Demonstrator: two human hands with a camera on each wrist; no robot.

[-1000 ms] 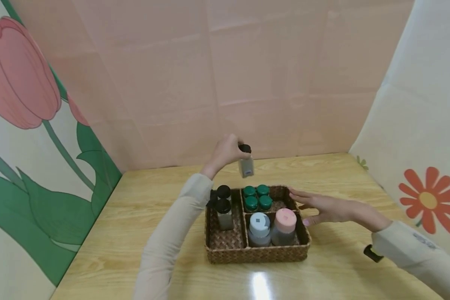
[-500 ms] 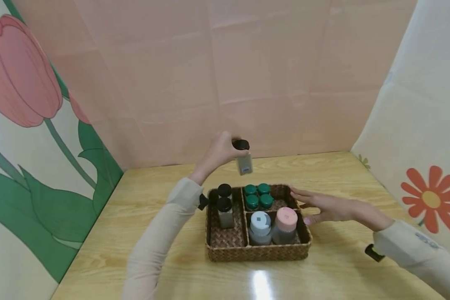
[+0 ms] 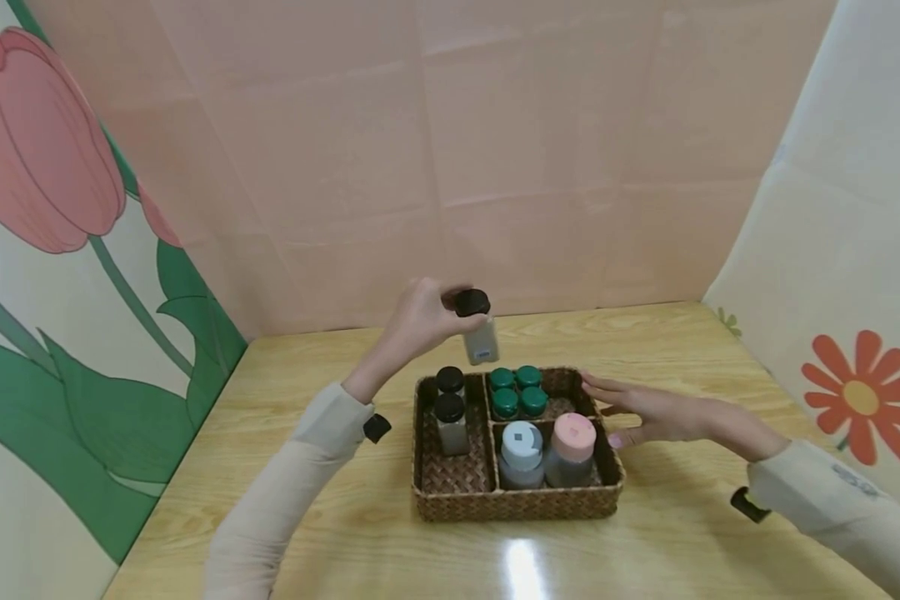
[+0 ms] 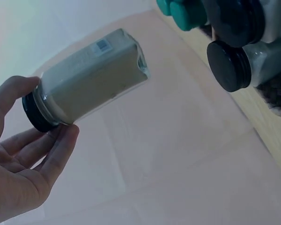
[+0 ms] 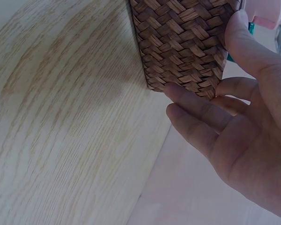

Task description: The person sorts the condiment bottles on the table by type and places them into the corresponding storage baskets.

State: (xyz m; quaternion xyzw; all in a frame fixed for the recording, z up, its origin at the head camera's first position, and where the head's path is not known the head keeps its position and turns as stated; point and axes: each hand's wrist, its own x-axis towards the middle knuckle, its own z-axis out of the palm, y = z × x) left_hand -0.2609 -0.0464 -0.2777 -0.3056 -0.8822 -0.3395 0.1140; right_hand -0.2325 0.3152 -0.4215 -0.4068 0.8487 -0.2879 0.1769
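My left hand grips a clear spice jar near its black lid, above the back of a woven basket. In the left wrist view, thumb and fingers pinch the jar just at the lid, and pale contents show inside. Two similar black-lidded jars stand in the basket's left compartment. My right hand rests against the basket's right side. Its fingers lie loosely extended along the woven wall in the right wrist view, with the thumb near the rim.
Several green-lidded jars fill part of the basket's back right compartment. A white-lidded jar and a pink-lidded jar stand in the front right one. The wooden table meets a pink cloth backdrop behind, with patterned cloths at both sides.
My left hand has moved a little left with the spice jar, which has come lower over the last half second. The right hand and the basket stay in place.
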